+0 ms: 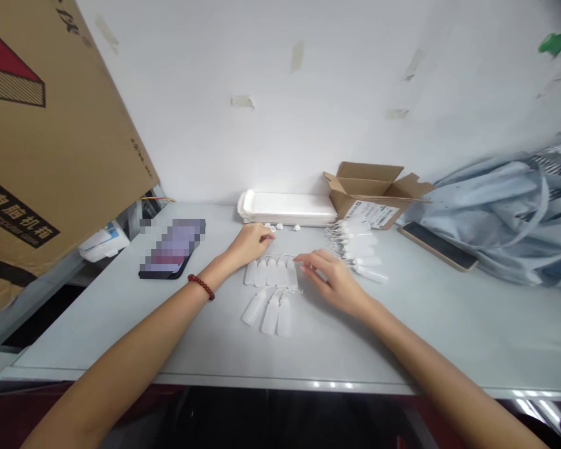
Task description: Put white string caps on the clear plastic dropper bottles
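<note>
My left hand (249, 244), with a dark red bead bracelet (201, 287) on the wrist, rests above the row with its fingers curled in; whatever they hold is hidden. Just beyond its fingertips lie a few small white pieces (279, 226). My right hand (331, 275) has its fingers apart, the index fingertip at the top right end of a row of flat white tags with string loops (272, 274). Below that row lie three more, a tilted white tag (254, 307) and a pair of white tags (277, 315). A heap of similar looped tags (359, 246) sits right of my right hand.
A stack of white trays (292, 206) and an open cardboard box (371, 193) stand against the wall. A phone (437, 245) lies by grey-blue fabric (500, 218) at right. Left are a phone with a blurred screen (172, 246) and a large carton (60, 137).
</note>
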Tool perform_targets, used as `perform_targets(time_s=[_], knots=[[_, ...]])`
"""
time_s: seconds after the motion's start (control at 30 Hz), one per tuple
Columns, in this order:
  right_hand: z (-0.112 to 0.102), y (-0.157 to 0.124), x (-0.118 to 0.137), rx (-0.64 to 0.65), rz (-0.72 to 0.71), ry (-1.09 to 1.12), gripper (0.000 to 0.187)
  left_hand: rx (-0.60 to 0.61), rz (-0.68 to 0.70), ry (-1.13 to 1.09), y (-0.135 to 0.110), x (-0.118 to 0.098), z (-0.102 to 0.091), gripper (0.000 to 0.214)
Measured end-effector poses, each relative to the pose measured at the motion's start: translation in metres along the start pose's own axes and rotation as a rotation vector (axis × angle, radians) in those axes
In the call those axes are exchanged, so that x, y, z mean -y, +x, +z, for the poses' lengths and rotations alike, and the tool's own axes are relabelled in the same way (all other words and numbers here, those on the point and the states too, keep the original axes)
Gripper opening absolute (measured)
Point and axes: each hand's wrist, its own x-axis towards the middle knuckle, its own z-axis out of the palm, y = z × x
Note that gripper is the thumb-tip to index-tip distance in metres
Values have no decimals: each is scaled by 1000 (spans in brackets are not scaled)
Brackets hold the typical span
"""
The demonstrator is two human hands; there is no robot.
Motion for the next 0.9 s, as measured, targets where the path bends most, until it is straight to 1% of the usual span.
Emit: perform_targets(time_s=[0.03, 0.1, 0.17, 0.23, 0.37, 0.5, 0.6, 0.67, 0.73, 0.8, 0.9], knots=[[2, 0, 0, 60, -21, 12, 24, -3, -10, 1, -1, 0, 0, 25], [4, -1, -2, 138, -52, 31, 26, -29, -46, -5, -1, -2, 0, 26], [4, -2, -5, 176, -63, 48, 28, -90, -98, -27, -2, -4, -2, 23], [3, -3, -7, 188, -62, 61, 28, -172, -160, -79, -3, -8, -6, 17], [2, -3, -4, 213, -77, 60, 29, -296, -266, -313, -8, -24, -19, 11], [2, -2, -5, 234, -87, 25, 30, -332, -301, -589, -20, -46, -35, 18], [4, -3, -7, 228, -63, -11, 32, -297, -373, -706, -30, -60, -42, 23], [5, -4, -9, 203, -42, -38, 33, -225, -439, -769, -35, -67, -42, 28], [5, -5, -9, 149, -39, -64, 31, -134, -482, -831, -39, -72, -38, 27], [4, -6, -7, 74, -54, -73, 28, -59, -500, -897, -41, -75, -32, 21], [1, -6, -4, -17, -78, -53, 23, 1, -512, -1027, -42, -76, -23, 17]])
